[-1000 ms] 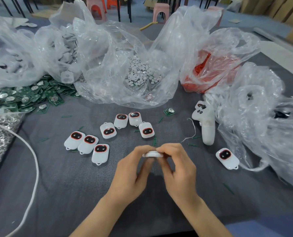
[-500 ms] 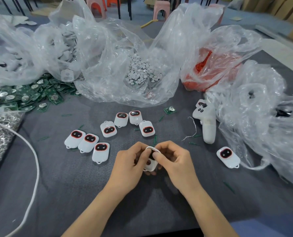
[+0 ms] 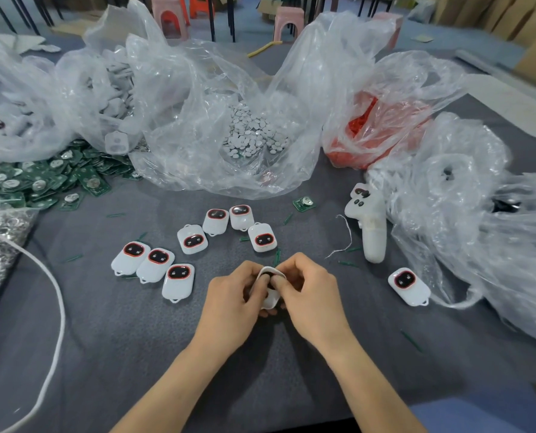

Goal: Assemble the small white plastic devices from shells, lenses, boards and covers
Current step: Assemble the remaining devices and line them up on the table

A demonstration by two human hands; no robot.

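Holding one white shell (image 3: 269, 300) just above the bench (image 3: 129, 354): left hand (image 3: 229, 295) and right hand (image 3: 310, 295), each grip clamped on it, thumbs on its upper face. Recommended: press evenly round the rim and keep the parts square. Beyond: seven finished devices (image 3: 179, 282); stray device (image 3: 409, 285) at right; white handle (image 3: 373, 235); loose board (image 3: 304, 203). Farthest: bagged grey discs (image 3: 254, 135), green boards (image 3: 41, 179), red bag (image 3: 376, 132). None crowds the hands.

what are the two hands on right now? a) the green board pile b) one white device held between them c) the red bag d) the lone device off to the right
b: the left hand and the right hand both pinch the same white device, fingers curled round it.
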